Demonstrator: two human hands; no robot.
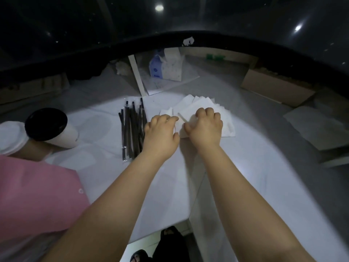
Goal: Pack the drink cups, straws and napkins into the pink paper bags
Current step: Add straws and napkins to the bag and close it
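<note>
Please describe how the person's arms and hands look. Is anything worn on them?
The left hand and right hand wear no gloves; no ring, watch or bracelet is visible. Both arms are bare down to the frame's edge, with no sleeves showing. The dim light could hide small details.

Open white tabletop (98, 125) between the black-lidded cup (46, 123) and the wrapped straws (133, 129), and open again near-centre. Straws lie just left of the fanned napkins (200, 104). Pink paper bag (37, 195) blocks near left, tissue box (166, 67) stands far.
</note>
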